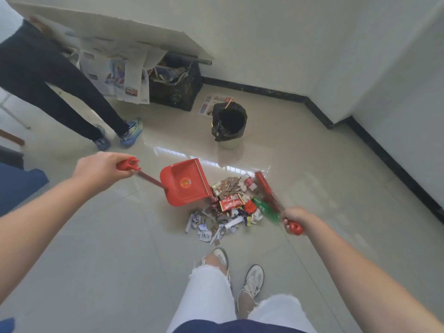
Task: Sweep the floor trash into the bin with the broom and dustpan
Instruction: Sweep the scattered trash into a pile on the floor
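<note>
Where the glossy pale tile floor (96,248) meets the white wall, a black baseboard (396,169) runs along the room edge. A second person in dark trousers (48,80) and blue-green sneakers (131,132) stands at upper left, well apart from the trash. Newspapers (115,73) hang from a white table (120,32) over a black crate (175,90) stuffed with paper. The bin (229,126), lined with a black bag, stands beyond the pile with open floor between; a printed sheet (211,103) lies flat behind it and a thin stick leans on its far rim.

Trash pile (230,205): loose heap just ahead of the wearer's white sneakers (252,282). Contents: crumpled white paper scraps, brown cardboard bits, a red snack wrapper (231,202), a green plastic bottle (264,209), small dark twigs.

Dustpan (186,185): red moulded plastic, scoop-shaped, round emblem in the tray, long red handle. Its open lip touches the left edge of the pile. Left hand (101,169) is clenched around the handle's top grip.

Broom (266,191): red, motion-blurred, lying along the pile's right side; bristle detail unreadable. Right hand (294,218) is closed around the handle near its rounded red end cap.

Wearer's trousers are white with ripped, frayed knees.
</note>
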Tool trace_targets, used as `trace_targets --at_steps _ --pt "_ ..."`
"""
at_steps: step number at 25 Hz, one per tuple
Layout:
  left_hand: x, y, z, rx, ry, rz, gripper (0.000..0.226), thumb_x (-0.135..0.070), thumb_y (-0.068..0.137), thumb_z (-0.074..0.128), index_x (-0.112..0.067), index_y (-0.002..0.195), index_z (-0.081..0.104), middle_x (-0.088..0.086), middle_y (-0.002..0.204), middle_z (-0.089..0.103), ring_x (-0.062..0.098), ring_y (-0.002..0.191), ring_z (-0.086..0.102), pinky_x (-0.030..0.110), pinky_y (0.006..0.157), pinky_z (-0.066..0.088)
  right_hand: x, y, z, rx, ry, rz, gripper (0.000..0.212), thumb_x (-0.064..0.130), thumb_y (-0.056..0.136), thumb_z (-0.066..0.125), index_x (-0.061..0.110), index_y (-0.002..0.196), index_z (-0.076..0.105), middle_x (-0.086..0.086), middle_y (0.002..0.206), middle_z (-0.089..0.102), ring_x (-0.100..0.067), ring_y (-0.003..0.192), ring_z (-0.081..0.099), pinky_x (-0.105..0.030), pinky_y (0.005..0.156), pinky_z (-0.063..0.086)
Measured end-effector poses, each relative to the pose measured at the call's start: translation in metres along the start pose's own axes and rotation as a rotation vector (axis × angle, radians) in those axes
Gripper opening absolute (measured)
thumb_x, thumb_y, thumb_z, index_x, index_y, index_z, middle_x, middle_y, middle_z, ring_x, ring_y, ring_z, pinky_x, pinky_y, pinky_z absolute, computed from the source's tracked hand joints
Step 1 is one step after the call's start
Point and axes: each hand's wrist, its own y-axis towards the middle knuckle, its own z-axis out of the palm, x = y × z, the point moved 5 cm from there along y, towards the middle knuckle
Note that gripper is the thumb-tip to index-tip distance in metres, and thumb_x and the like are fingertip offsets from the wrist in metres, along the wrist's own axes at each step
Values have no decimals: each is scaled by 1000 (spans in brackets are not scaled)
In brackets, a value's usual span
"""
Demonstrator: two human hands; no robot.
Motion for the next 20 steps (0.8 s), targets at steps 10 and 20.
trace_targets --at_steps 10,20 --pt "124 -26 56 113 63 132 26 -58 80 65 -51 105 66 -21 83 64 10 79 57 20 55 33 -33 -29 80 -42 154 90 21 -5 92 38 8 77 41 -1 30 38 -7 19 34 -9 29 34" --pt "235 -2 101 218 116 330 26 -52 85 60 -51 110 63 -19 99 71 10 95 65 23 68 47 -31 -50 220 -64 382 164 22 -7 89 41 10 75 39 -1 34 38 -8 21 36 -9 28 33"
